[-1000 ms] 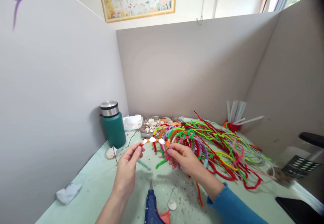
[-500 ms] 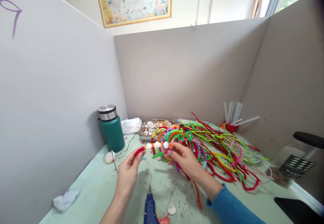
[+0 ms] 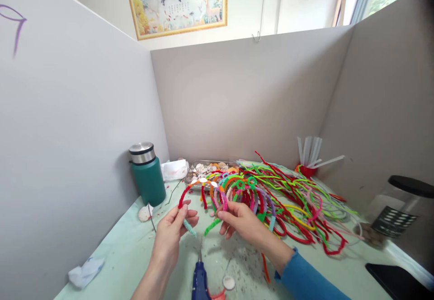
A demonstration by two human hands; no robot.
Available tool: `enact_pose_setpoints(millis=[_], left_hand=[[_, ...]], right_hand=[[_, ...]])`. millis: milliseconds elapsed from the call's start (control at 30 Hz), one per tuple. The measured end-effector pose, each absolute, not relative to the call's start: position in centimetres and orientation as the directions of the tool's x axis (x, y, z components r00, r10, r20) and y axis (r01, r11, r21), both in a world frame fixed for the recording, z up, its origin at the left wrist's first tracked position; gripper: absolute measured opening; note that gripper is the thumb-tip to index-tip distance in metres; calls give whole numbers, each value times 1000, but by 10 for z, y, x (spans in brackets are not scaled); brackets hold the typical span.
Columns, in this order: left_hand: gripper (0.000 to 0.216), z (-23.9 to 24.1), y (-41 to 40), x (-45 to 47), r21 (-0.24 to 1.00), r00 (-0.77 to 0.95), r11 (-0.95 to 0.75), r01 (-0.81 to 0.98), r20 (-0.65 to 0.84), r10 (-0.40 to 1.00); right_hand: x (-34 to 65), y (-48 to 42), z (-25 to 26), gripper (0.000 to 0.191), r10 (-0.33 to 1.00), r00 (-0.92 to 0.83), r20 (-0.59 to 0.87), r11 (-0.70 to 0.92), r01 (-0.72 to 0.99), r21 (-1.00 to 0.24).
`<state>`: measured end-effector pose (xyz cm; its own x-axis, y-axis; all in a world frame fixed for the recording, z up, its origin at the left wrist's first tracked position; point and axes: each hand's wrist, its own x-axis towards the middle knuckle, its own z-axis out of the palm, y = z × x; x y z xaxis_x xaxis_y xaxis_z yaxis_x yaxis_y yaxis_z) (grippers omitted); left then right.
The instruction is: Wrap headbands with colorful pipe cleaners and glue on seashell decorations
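Observation:
A headband point(image 3: 183, 192) wrapped in coloured fuzzy pipe cleaners curves up between my two hands, with several white shells along its top. My left hand point(image 3: 168, 233) is closed on its red left side, and a pale blue end sticks out below the fingers. On the other side, my right hand point(image 3: 244, 222) pinches the pink and purple part, with a green end showing below. Under the hands a blue glue gun point(image 3: 200, 278) points its nozzle away from me. Beside it lies a round white shell point(image 3: 228, 283). More wrapped headbands point(image 3: 270, 203) are grouped behind my right hand.
A metal tray point(image 3: 187, 183) of shells stands at the back, beside white tissue point(image 3: 174, 170). A green bottle point(image 3: 148, 180) stands left. Loose pipe cleaners point(image 3: 305, 200) cover the right side, near a red cup point(image 3: 308, 171) of glue sticks, a lidded jar point(image 3: 395, 214) and a black phone-like slab point(image 3: 398, 281).
Both hands have turned the headband so its arch stands upright and its ends point down. The shells now sit higher, and the pale blue and green ends show below the hands.

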<state>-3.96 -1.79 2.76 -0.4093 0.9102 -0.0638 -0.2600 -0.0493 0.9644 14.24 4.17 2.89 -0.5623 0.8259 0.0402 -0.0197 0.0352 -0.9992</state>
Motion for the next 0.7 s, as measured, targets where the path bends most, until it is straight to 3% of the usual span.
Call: enact_pose_setpoints(millis=[267, 700], left_hand=[[55, 31, -19, -34, 974, -289, 23, -225, -89, 953], [46, 25, -21, -29, 977, -142, 185, -102, -199, 970]], right_hand=[[143, 45, 32, 29, 878, -471, 84, 47, -89, -995], [143, 41, 35, 33, 887, -453, 92, 5, -190, -982]])
